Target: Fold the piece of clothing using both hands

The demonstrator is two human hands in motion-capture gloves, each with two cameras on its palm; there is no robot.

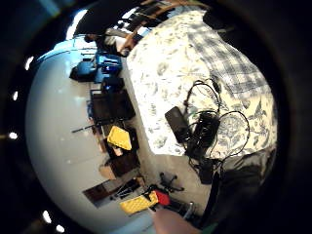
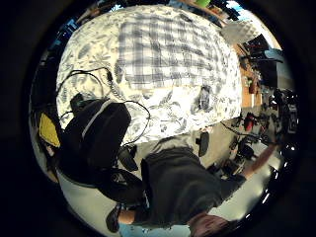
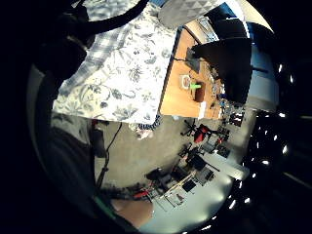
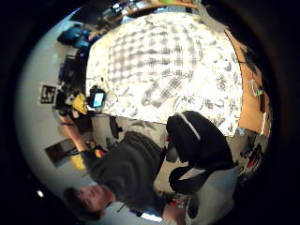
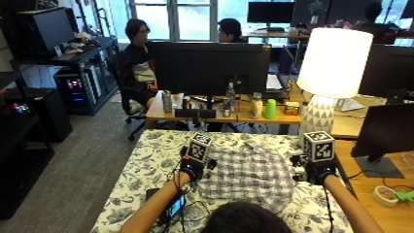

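Office rm: grey carpet [image 5: 97,141], windows [image 5: 176,19], wooden desk [image 5: 213,112] w/ monitors [image 5: 210,65], white lamp [image 5: 333,63].

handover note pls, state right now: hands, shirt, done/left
Left hand: raised over the shirt's left edge; nothing visibly held, fingers not clear.
Right hand: raised beside the shirt's right edge; nothing visibly held, fingers not clear.
Plaid shirt: lying on the floral tablecloth, mostly spread out, one sleeve lying across the lower front.
Done: apart from that sleeve, no folds evident.
Left: most of the folding, likely bring the sides in, then fold lengthwise.
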